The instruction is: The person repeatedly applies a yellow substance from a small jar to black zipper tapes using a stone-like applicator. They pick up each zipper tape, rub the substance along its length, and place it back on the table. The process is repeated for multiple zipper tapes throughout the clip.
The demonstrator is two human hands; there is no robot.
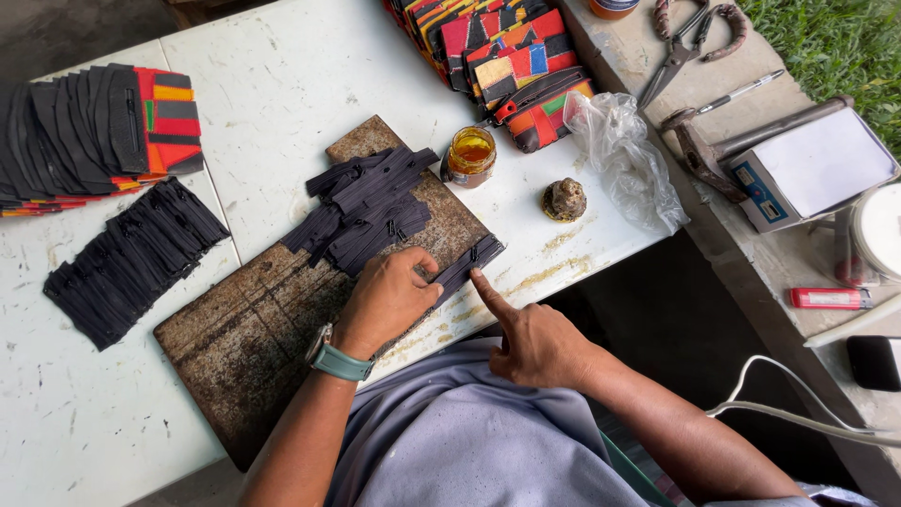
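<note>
The left hand (389, 296) pins a black zipper strip (466, 264) flat on the worn board (235, 347), fingers closed over its near end; the right hand (535, 343) presses one extended fingertip beside it, gripping nothing. Light, limp strip, probably best held at its ends. Open glass jar (470, 155) holds amber liquid

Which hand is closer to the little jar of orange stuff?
The left hand. It sits lower left of the jar, pressing a black zipper strip. The right hand is farther down, pointing at that strip.
</note>
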